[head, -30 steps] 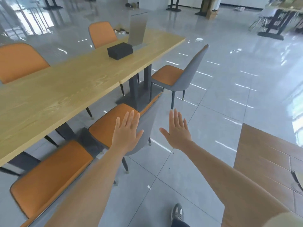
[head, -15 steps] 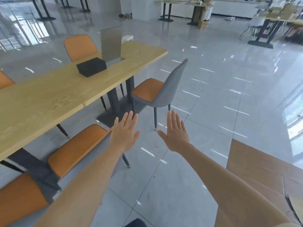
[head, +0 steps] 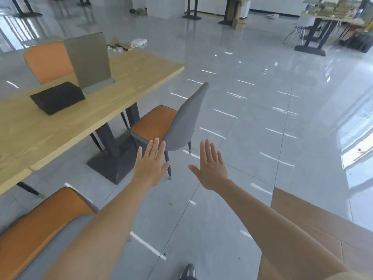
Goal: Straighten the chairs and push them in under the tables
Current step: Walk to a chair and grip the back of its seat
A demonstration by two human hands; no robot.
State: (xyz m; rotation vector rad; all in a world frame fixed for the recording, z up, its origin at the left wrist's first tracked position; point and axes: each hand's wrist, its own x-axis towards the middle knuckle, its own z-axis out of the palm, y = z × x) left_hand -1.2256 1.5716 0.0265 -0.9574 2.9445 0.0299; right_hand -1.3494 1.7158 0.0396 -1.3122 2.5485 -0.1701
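Both arms have travelled forward along the wooden table (head: 131, 81) over the last second, so the grey-backed chair (head: 181, 126) at its far end, which was well ahead, now stands just beyond the fingertips, while the near chair (head: 40, 223) has slid down into the lower left corner of the view. Neither hand holds anything: the left hand (head: 150, 167) and the right hand (head: 211, 168) are both raised with fingers straight and together, palms facing forward, apart from each other and not yet touching the chair. That grey-backed chair sits out from the table, its orange seat beside the dark pedestal leg and its back turned at an angle to the table edge, so it looks to be the one in hand; it still needs squaring up and pushing in. The near chair lies close against the table edge, though whether its seat is fully under cannot be told from here. An orange chair (head: 47, 61) on the far side looks drawn up to the table, partly hidden behind a grey upright panel (head: 88, 61) that stands by a black box (head: 57, 97). Other tables further back are too distant to judge, so more may remain.
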